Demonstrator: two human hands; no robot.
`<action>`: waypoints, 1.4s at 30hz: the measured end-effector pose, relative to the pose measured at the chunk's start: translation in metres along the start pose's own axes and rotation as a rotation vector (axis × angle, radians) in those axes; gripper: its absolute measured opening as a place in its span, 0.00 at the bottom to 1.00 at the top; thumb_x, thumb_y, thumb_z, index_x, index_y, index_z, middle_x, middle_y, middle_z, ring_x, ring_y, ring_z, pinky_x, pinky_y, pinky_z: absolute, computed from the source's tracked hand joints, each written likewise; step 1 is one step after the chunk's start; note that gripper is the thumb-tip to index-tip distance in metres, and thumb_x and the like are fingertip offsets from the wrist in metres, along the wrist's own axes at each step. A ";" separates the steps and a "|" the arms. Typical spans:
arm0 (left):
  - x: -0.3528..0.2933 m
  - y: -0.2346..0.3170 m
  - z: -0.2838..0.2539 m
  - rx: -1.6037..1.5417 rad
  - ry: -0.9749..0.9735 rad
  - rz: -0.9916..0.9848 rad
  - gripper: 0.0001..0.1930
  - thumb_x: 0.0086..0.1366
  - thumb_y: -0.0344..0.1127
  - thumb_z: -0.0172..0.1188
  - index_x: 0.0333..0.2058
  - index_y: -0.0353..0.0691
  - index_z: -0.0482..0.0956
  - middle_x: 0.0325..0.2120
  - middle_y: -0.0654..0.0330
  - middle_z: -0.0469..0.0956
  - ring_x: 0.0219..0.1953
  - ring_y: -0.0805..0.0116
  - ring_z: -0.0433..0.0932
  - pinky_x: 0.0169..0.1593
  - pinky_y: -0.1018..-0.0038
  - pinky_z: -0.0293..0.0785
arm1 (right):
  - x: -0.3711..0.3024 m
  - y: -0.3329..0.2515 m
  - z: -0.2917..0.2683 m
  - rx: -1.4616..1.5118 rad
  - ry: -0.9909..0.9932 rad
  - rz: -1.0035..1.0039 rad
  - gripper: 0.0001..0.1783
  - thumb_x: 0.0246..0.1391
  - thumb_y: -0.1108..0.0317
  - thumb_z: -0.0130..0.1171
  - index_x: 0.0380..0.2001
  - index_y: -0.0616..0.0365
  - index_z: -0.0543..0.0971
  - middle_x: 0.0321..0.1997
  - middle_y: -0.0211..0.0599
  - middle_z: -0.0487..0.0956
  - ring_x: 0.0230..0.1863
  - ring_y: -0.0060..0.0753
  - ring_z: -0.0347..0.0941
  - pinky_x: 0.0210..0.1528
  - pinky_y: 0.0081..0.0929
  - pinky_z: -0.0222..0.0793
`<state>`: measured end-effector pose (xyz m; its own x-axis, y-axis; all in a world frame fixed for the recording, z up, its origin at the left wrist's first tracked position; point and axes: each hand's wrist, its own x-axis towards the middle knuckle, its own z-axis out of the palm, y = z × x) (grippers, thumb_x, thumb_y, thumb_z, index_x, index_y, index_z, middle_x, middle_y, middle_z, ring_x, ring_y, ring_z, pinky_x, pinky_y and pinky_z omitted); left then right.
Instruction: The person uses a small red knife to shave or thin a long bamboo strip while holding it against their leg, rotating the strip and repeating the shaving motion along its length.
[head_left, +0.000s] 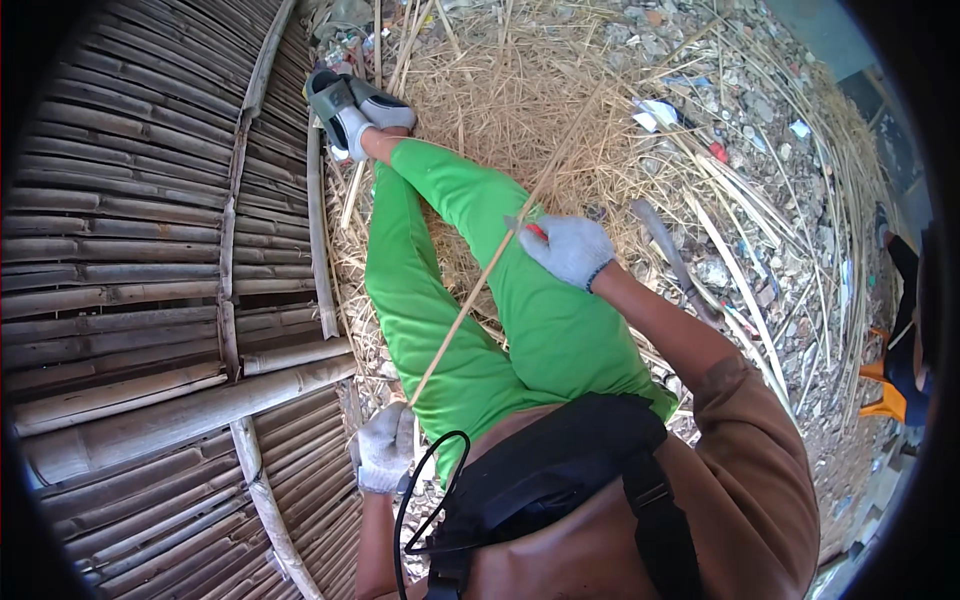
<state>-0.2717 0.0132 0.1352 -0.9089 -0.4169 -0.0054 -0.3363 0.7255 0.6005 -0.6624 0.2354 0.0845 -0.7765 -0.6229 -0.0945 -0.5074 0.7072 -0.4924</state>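
Observation:
A long, thin bamboo strip (463, 318) runs slantwise over my green-trousered legs, from beside my left hip up toward the straw. Its near end is in my left hand (385, 448), which wears a pale knit glove and is closed. My right hand (572, 250), gloved the same way, is closed around a small knife above my right thigh. A bit of the knife's red handle (537, 231) shows, and its short blade meets the strip. Most of the handle is hidden in the glove.
A slatted bamboo wall or platform (130, 240) stands close on my left. A machete-like blade (660, 235) lies on the rubble right of my right hand. Straw and shavings (500, 90) cover the ground ahead; long split strips (735, 215) lie right. Another person (905, 290) is at the far right.

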 end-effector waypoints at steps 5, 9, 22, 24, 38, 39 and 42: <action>0.067 0.027 0.033 0.038 -0.022 0.129 0.09 0.80 0.34 0.61 0.40 0.36 0.83 0.26 0.44 0.80 0.27 0.40 0.82 0.32 0.53 0.77 | 0.002 -0.002 -0.001 -0.043 -0.045 0.036 0.44 0.75 0.26 0.42 0.27 0.52 0.87 0.30 0.54 0.88 0.34 0.61 0.88 0.41 0.59 0.83; 0.114 0.034 0.054 0.048 0.015 0.205 0.09 0.80 0.35 0.61 0.42 0.36 0.83 0.27 0.43 0.82 0.29 0.39 0.84 0.32 0.53 0.79 | 0.003 -0.008 -0.002 -0.034 -0.034 -0.006 0.43 0.75 0.26 0.42 0.27 0.49 0.87 0.29 0.54 0.88 0.33 0.61 0.88 0.39 0.61 0.83; -0.006 -0.007 -0.005 0.148 0.001 0.066 0.16 0.85 0.43 0.56 0.40 0.39 0.85 0.25 0.46 0.78 0.27 0.42 0.81 0.32 0.52 0.76 | -0.002 0.005 0.006 -0.001 -0.021 -0.002 0.44 0.74 0.25 0.43 0.26 0.51 0.88 0.30 0.54 0.88 0.34 0.62 0.87 0.38 0.60 0.83; -0.015 -0.005 -0.007 0.159 -0.027 0.029 0.13 0.83 0.40 0.58 0.43 0.39 0.86 0.26 0.46 0.80 0.28 0.42 0.82 0.32 0.52 0.77 | -0.005 0.006 0.008 0.009 -0.055 0.020 0.42 0.74 0.26 0.45 0.28 0.51 0.88 0.30 0.54 0.87 0.33 0.63 0.87 0.38 0.60 0.82; 0.123 0.031 0.066 0.142 0.052 0.274 0.08 0.81 0.34 0.60 0.40 0.38 0.82 0.28 0.45 0.82 0.28 0.40 0.83 0.32 0.51 0.79 | 0.006 -0.002 0.003 -0.017 -0.086 0.027 0.45 0.75 0.25 0.41 0.25 0.52 0.87 0.30 0.54 0.88 0.33 0.62 0.87 0.39 0.61 0.82; 0.124 0.030 0.063 0.096 0.041 0.271 0.08 0.81 0.34 0.60 0.40 0.38 0.82 0.28 0.45 0.82 0.28 0.40 0.83 0.32 0.51 0.79 | 0.006 -0.002 0.003 -0.017 -0.087 0.027 0.45 0.75 0.25 0.41 0.25 0.52 0.87 0.30 0.54 0.88 0.33 0.62 0.87 0.39 0.61 0.82; 0.107 0.023 0.050 0.057 -0.008 0.231 0.09 0.81 0.35 0.60 0.41 0.38 0.82 0.27 0.46 0.81 0.27 0.42 0.82 0.32 0.53 0.78 | 0.001 0.002 0.005 0.004 -0.050 -0.006 0.46 0.75 0.25 0.41 0.25 0.52 0.87 0.30 0.55 0.87 0.33 0.62 0.86 0.39 0.61 0.82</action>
<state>-0.3889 0.0129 0.1084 -0.9652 -0.2320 0.1211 -0.1320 0.8312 0.5400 -0.6621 0.2343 0.0791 -0.7539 -0.6431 -0.1342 -0.5104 0.7020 -0.4968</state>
